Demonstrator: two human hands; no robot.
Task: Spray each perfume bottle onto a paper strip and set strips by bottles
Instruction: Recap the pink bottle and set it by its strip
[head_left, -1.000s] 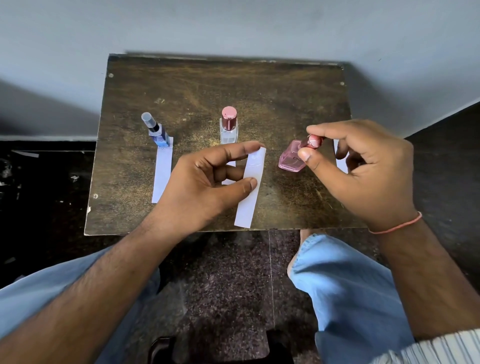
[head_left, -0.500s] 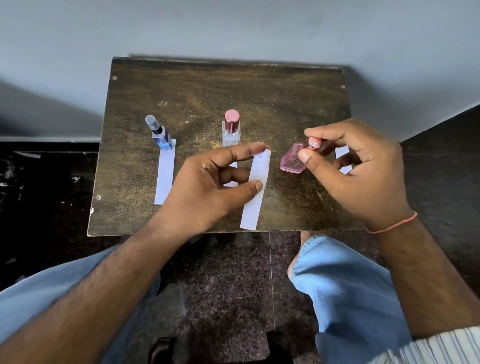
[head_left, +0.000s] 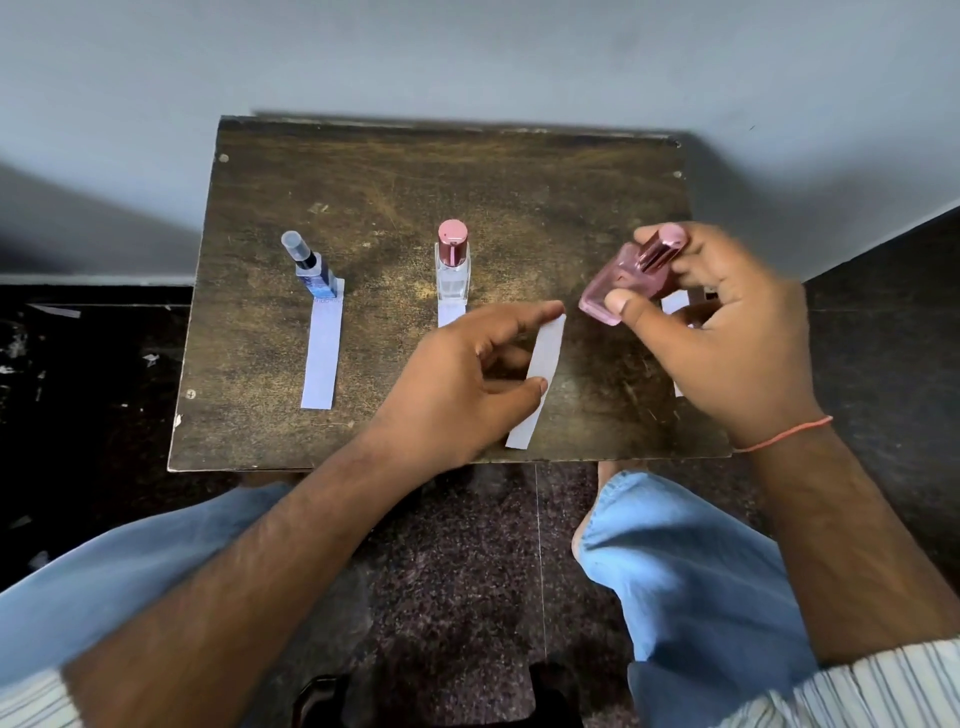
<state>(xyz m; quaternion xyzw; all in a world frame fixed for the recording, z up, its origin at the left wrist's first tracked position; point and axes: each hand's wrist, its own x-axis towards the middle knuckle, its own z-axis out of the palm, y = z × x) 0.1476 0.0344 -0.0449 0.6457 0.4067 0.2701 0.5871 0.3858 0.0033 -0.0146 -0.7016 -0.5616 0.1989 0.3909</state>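
Blue bottle (head_left: 316, 273): far left of the clear bottle (head_left: 453, 265), upright on the surface (head_left: 519, 197), a strip (head_left: 322, 358) lying before it.
Clear bottle: upright mid-surface, its strip (head_left: 450, 314) partly hidden.
Left hand (head_left: 457, 384): grip pinches the loose strip (head_left: 537, 379), right of the clear bottle.
Right hand (head_left: 727, 332): grip curls round the pink bottle (head_left: 618, 283), tilted, cap on.
Risk: the tilted bottle could slip from the grip, or the limp strip could sag aside and miss the mist.

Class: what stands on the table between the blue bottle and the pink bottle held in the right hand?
In the head view, the clear bottle with a pink cap stands upright between them.
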